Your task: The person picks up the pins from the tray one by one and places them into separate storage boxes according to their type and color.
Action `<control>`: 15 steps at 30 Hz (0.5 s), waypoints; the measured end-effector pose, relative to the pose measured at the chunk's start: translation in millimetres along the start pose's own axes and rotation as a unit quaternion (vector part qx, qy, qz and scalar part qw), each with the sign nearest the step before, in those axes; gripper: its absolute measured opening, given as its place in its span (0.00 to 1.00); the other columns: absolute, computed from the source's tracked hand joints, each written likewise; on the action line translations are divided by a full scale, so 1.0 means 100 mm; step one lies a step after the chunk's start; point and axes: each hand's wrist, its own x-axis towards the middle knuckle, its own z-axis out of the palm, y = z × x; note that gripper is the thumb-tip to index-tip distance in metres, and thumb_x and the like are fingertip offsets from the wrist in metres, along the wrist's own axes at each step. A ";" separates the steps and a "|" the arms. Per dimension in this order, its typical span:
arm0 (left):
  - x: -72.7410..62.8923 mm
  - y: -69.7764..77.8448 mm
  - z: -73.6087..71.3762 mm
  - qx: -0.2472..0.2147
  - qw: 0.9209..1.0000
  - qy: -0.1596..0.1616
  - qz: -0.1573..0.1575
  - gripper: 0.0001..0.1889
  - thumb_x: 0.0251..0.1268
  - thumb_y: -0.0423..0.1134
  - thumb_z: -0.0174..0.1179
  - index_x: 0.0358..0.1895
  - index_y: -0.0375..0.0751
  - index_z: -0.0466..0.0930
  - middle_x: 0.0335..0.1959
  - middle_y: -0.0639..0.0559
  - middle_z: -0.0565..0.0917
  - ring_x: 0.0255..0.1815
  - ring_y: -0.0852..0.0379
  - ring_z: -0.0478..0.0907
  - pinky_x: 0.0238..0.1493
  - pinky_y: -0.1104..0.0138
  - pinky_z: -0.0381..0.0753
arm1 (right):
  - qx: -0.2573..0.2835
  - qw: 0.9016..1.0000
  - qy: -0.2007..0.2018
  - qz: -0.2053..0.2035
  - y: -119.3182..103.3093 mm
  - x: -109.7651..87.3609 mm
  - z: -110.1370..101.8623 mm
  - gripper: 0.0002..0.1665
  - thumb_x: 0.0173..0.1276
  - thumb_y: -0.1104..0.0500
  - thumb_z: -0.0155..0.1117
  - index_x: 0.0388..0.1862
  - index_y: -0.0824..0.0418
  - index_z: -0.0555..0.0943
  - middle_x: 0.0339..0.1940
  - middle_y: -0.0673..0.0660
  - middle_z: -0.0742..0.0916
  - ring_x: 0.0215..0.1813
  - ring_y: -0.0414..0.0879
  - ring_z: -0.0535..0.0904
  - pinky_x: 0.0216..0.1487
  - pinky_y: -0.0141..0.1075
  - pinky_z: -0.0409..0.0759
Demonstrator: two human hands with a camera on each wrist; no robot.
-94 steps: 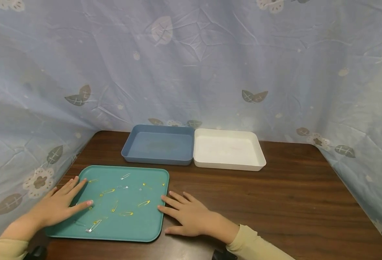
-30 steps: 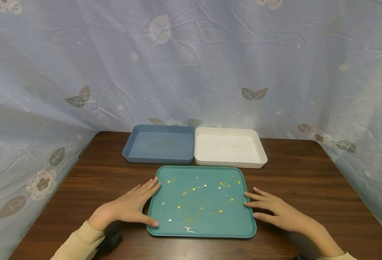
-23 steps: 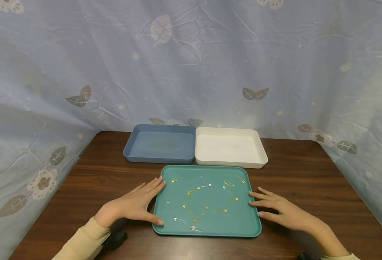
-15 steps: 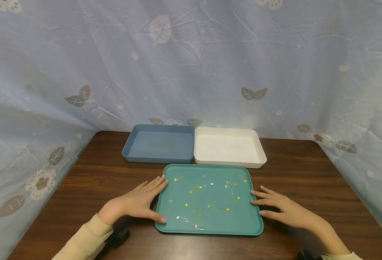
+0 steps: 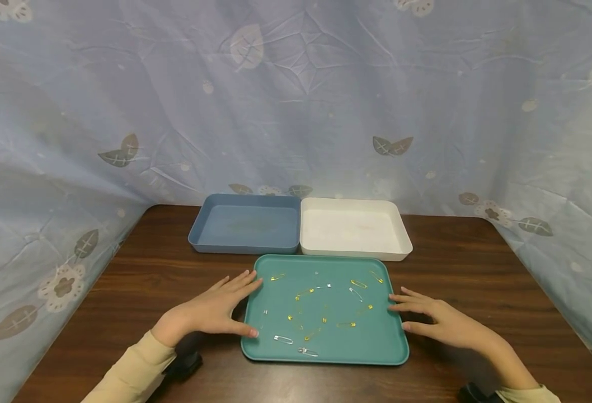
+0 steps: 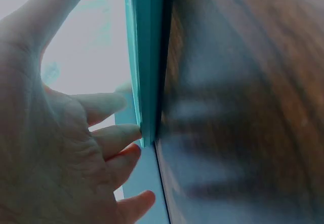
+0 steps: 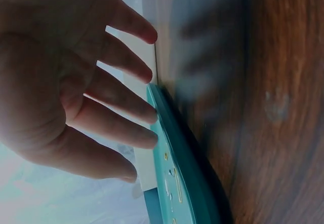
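Note:
A teal tray (image 5: 371, 350) lies flat on the table in the head view, with gold safety pins (image 5: 346, 324) and silver safety pins (image 5: 283, 340) scattered over it. My left hand (image 5: 212, 308) is spread at the tray's left side, fingertips and thumb right at the rim. At the right side my right hand (image 5: 444, 319) has its fingers stretched toward the rim, the tips meeting the edge in this view. Neither hand holds anything. Both wrist views show the fingers extended beside the tray's edge.
Behind the teal tray stand a shallow blue tray (image 5: 248, 247) and a white tray (image 5: 353, 254), side by side. A patterned curtain (image 5: 296, 112) encloses the back and sides of the dark wooden table (image 5: 482, 268).
The teal tray with its pins has moved from the left to the middle, in front of the blue and white trays. Both hands moved right with it. Over the last half second little moves.

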 end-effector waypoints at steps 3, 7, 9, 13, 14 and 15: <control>-0.01 -0.02 -0.03 0.009 1.000 0.024 0.008 0.53 0.53 0.74 0.58 0.78 0.48 0.53 0.79 0.44 0.53 0.81 0.43 0.44 0.74 0.36 0.45 | 0.019 1.000 0.014 0.001 0.00 0.04 0.01 0.24 0.70 0.47 0.62 0.64 0.48 0.77 0.68 0.53 0.78 0.76 0.25 0.53 0.64 0.26 0.70; -0.03 -0.07 -0.10 0.012 0.998 0.064 0.014 0.50 0.55 0.71 0.58 0.77 0.49 0.56 0.78 0.44 0.57 0.81 0.41 0.46 0.73 0.35 0.46 | 0.015 0.999 0.045 -0.009 -0.01 0.08 0.03 0.23 0.69 0.49 0.64 0.63 0.48 0.79 0.66 0.52 0.80 0.75 0.36 0.64 0.64 0.25 0.71; -0.02 -0.10 -0.15 0.014 0.996 0.087 0.015 0.48 0.57 0.69 0.59 0.76 0.48 0.57 0.78 0.44 0.58 0.80 0.39 0.46 0.73 0.34 0.47 | 0.011 0.998 0.060 -0.010 -0.02 0.10 0.04 0.23 0.69 0.50 0.64 0.62 0.48 0.79 0.65 0.52 0.81 0.74 0.37 0.67 0.63 0.25 0.72; -0.02 -0.16 -0.27 0.021 0.992 0.121 0.006 0.46 0.58 0.67 0.60 0.76 0.50 0.57 0.78 0.44 0.57 0.80 0.39 0.47 0.73 0.36 0.47 | 0.016 0.996 0.084 -0.002 -0.04 0.13 0.04 0.22 0.68 0.52 0.65 0.62 0.49 0.79 0.64 0.49 0.81 0.70 0.32 0.70 0.62 0.25 0.73; -0.01 -0.18 -0.30 0.021 0.992 0.127 0.003 0.45 0.59 0.66 0.60 0.76 0.50 0.57 0.78 0.44 0.57 0.80 0.40 0.46 0.73 0.36 0.47 | 0.022 0.996 0.091 -0.001 -0.04 0.14 0.04 0.22 0.68 0.53 0.65 0.61 0.49 0.79 0.63 0.49 0.82 0.69 0.31 0.70 0.61 0.25 0.73; -0.01 -0.19 -0.33 0.019 0.991 0.132 0.000 0.45 0.60 0.66 0.60 0.76 0.50 0.57 0.78 0.44 0.57 0.80 0.40 0.46 0.74 0.37 0.47 | 0.026 0.995 0.097 -0.002 -0.05 0.16 0.05 0.22 0.68 0.53 0.65 0.60 0.50 0.80 0.62 0.49 0.82 0.67 0.30 0.71 0.60 0.24 0.73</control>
